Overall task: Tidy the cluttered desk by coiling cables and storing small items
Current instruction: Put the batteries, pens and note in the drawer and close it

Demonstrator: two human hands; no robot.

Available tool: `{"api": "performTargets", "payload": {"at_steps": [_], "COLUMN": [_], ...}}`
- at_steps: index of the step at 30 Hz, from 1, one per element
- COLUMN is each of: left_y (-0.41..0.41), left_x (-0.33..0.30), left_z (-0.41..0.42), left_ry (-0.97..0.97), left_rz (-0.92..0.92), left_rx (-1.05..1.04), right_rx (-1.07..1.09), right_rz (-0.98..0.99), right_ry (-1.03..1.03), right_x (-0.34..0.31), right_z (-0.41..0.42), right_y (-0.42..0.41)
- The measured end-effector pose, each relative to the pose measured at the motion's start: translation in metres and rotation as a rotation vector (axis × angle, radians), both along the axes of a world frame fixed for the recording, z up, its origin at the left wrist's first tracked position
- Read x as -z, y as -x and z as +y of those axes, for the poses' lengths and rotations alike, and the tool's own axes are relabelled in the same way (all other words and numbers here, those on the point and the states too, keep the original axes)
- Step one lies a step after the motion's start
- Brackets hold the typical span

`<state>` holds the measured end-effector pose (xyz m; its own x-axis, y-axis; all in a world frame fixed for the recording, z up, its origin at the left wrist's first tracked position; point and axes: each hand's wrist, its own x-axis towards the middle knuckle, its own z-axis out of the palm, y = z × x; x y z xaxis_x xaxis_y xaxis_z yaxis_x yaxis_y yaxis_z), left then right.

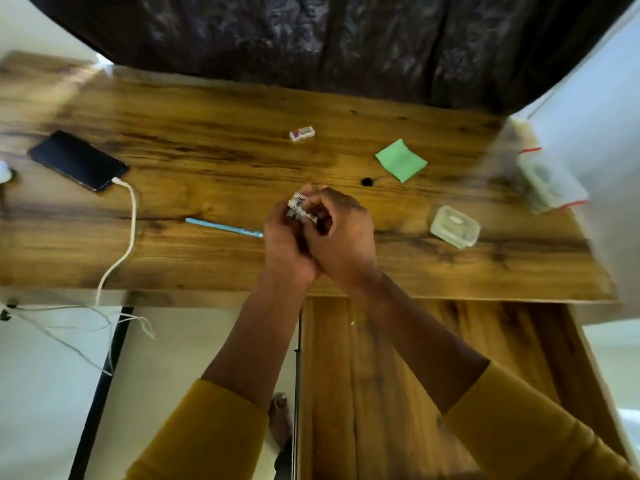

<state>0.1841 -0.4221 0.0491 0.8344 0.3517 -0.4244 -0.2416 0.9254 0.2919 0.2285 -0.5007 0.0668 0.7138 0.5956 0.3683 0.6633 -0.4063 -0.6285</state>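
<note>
Together, our left hand (pixel 285 237) and right hand (pixel 337 230) pinch a small printed packet (pixel 300 206) near the clear box (pixel 454 226); we should stow it gently.

On the table (pixel 207 133), the phone (pixel 78 160) lies far left, the pen (pixel 223 227) centre, the container (pixel 455 226) right, the eraser (pixel 302 133) behind.

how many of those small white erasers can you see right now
2: one eraser lies on the desk beyond the hands; a similar small white item is held between both hands, partly hidden.
</note>
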Motion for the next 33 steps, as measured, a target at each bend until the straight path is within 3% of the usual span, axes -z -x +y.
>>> {"api": "performTargets", "payload": {"at_steps": [12, 21, 33], "left_y": [-0.019, -0.005, 0.025], "left_x": [-0.019, -0.010, -0.011], "left_z": [-0.187, -0.311, -0.435], "left_ry": [0.026, 0.038, -0.037], "left_rz": [0.079, 0.103, 0.225], "left_rx": [0.250, 0.365, 0.365], "right_rx": [0.339, 0.359, 0.262], "right_rz": [0.034, 0.089, 0.105], "right_ry": [-0.001, 0.002, 0.091], "right_x": [-0.007, -0.008, -0.021], "right_z": [-0.197, -0.331, -0.471], "right_y": [0.006, 0.022, 0.045]}}
